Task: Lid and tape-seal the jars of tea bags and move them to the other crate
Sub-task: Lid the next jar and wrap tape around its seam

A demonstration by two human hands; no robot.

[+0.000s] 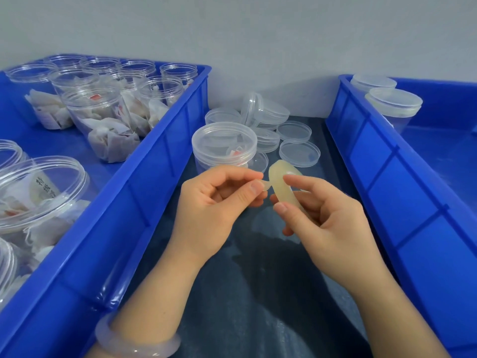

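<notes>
Jar of tea bags (224, 144), clear plastic with a translucent screw lid already on and a red-tagged bag showing through the top, stands on the dark counter (258, 293) between two blue crates, just beyond a person's hands. The right hand (330, 218) holds a pale, yellowish tape roll (281, 188) on edge, thumb and fingers clamped across its rim, while the left hand (214, 202) pinches the tape's free end (265, 186) between curled fingers, a short strip drawn out from the roll. A pile of loose lids (294, 131) lies on the counter just right of and beyond the jar, one tipped on its edge. In the left crate (154, 164), open jars (103, 107) without lids are packed with white paper tea bags, their threaded mouths bare. At the far end of the right crate (387, 177) stand two lidded jars (393, 102), side by side. A pale bangle (136, 342) circles the left wrist at the near edge.
</notes>
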